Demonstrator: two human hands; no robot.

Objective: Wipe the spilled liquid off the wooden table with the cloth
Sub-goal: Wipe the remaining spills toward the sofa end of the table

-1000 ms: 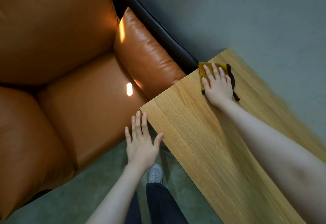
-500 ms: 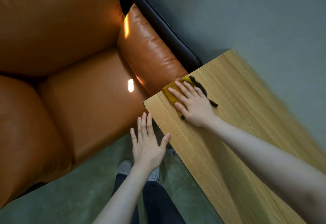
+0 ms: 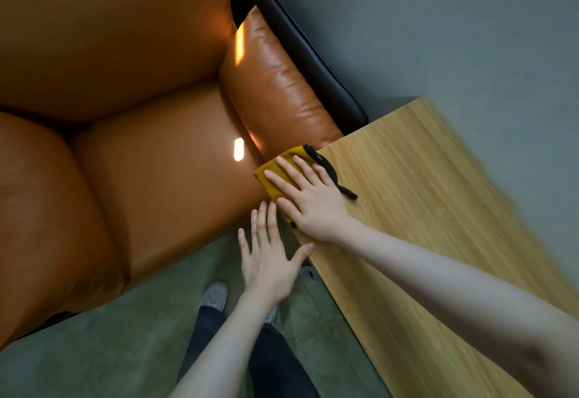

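The right hand [image 3: 308, 198] lies flat with fingers spread, pressing the mustard-yellow cloth with black trim [image 3: 275, 175] onto the corner of the light wooden table [image 3: 423, 209], the cloth overhanging the edge beside the orange leather sofa [image 3: 125, 115]; the left hand [image 3: 269, 259] hovers spread, holding nothing, its thumb at the table's edge

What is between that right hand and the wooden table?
In the head view, the yellow cloth lies under the flat right hand, at the corner of the wooden table.
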